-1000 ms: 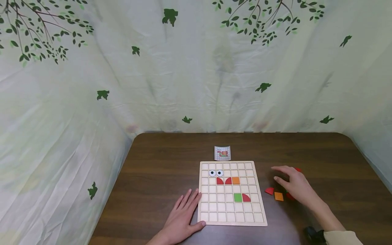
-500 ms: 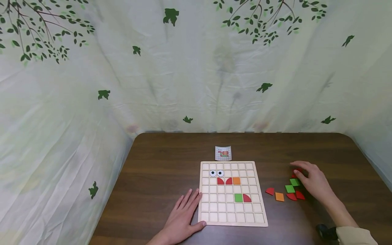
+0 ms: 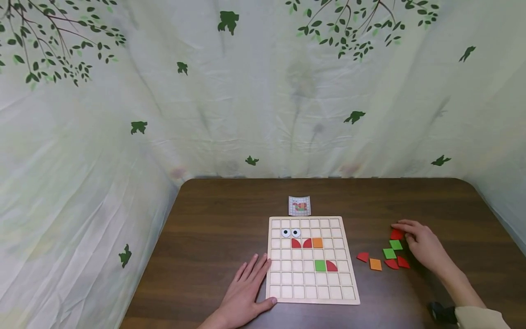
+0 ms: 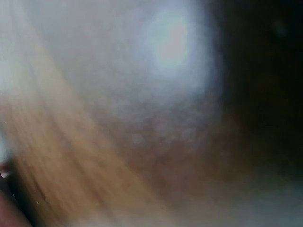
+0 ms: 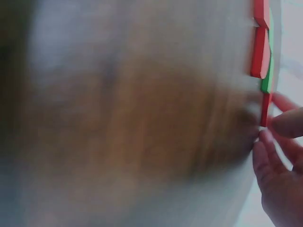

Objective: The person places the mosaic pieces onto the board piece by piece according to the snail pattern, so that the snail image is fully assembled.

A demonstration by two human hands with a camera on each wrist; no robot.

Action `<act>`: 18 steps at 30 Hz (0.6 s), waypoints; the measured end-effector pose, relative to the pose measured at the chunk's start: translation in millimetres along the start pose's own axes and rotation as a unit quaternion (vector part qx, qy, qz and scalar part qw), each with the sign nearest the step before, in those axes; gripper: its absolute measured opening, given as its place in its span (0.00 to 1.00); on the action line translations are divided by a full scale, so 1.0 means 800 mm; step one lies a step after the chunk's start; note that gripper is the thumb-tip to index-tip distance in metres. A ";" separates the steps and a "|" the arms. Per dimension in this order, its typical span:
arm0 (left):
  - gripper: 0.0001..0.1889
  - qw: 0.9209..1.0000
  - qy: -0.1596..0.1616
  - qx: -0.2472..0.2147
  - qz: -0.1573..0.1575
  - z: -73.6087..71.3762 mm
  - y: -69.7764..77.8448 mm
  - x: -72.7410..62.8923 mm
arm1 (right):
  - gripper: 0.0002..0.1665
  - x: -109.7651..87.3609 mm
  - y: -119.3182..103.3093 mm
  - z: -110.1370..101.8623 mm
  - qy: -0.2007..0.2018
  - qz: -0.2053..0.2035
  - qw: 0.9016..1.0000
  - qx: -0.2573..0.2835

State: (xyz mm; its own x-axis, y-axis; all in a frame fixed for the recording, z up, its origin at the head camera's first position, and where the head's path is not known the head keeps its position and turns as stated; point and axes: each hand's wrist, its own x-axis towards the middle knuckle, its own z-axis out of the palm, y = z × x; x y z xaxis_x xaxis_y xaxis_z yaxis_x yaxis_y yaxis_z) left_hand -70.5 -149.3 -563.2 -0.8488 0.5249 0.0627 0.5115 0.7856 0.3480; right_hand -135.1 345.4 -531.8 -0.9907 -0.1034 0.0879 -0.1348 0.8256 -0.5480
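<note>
A pale wooden grid board [image 3: 287, 278] lies on the table, with coloured flat tiles in some of its squares. Along its left edge rests my left hand [image 3: 244, 292], fingers straight and spread, thumb at the lower left corner. To the right of the board, my right hand [image 3: 425, 244] has its thumb and fingertips around a red tile [image 3: 397, 234], seemingly pinching its sides. In the right wrist view, the fingers [image 5: 279, 189] meet the end of that red tile [image 5: 266, 111]. The left wrist view is blurred and shows mostly tabletop.
Near the right hand lie two green tiles [image 3: 389, 253], an orange square [image 3: 376, 264] and several red quarter-round tiles [image 3: 363, 257]. Two round eye pieces [image 3: 290, 233] sit on the board. Behind it is a small printed picture card [image 3: 299, 206].
My right hand has moved right across the loose tiles, and its fingertips have come around the red tile at the back of the group. The left hand has stayed in place.
</note>
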 end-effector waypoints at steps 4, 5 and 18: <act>0.46 1.000 -0.007 -0.002 -0.006 -0.001 -0.001 0.001 | 0.22 -0.004 0.002 0.003 0.006 -0.024 1.000 0.012; 0.46 1.000 -0.006 -0.002 -0.006 -0.001 -0.001 0.001 | 0.22 -0.005 0.002 0.004 0.007 -0.027 1.000 0.014; 0.45 1.000 0.012 0.017 0.008 0.003 -0.002 0.001 | 0.16 -0.006 0.001 0.003 -0.018 0.028 0.999 0.001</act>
State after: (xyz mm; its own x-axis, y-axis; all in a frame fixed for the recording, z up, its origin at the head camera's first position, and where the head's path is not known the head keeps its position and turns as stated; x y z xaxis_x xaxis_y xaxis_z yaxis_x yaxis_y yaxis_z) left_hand -71.3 -149.2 -566.0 -0.8437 0.5292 0.0899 0.5281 0.7886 0.3149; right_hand -130.3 345.5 -534.6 -0.9966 -0.0776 0.0277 -0.0799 0.8294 -0.5529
